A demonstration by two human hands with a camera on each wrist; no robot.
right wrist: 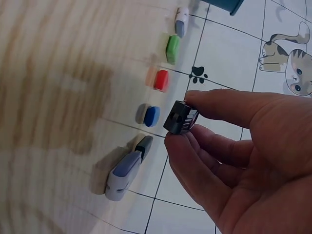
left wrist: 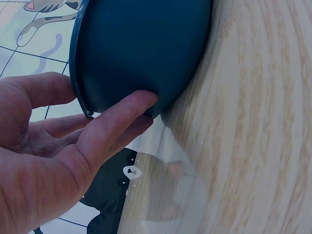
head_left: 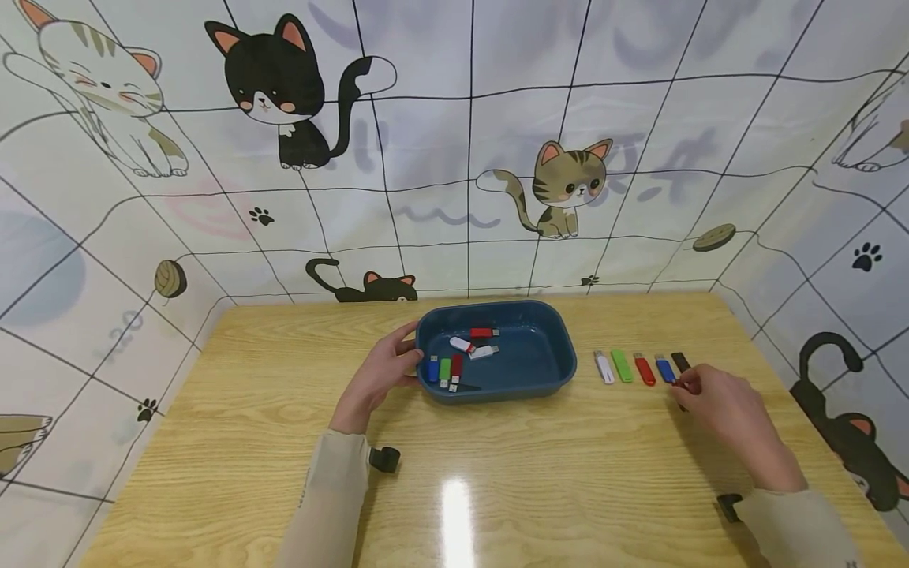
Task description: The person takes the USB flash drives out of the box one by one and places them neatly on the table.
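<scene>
A dark blue box point(head_left: 497, 392) stands on the wooden table with several USB drives inside: a blue one point(head_left: 433, 369), a green one point(head_left: 445, 369), red, white and dark ones. At its left end my left hand point(head_left: 383, 367) holds the box, one digit at the rim and other fingertips against the outer wall point(left wrist: 131, 58). Off to the right, my right hand point(head_left: 724, 406) pinches a small black USB drive point(right wrist: 178, 118) between thumb and finger. It is over the right end of a row of white point(head_left: 604, 368), green point(head_left: 622, 366), red point(head_left: 644, 369), blue point(head_left: 664, 368) and black drives point(head_left: 679, 360).
Beside the black drive in the row lies a pale grey-white piece point(right wrist: 122, 176), hidden behind my hand in the head view. A cat-patterned sheet point(head_left: 440, 142) rises along the table's back edge and sides. The wooden tabletop point(head_left: 554, 481) stretches toward me.
</scene>
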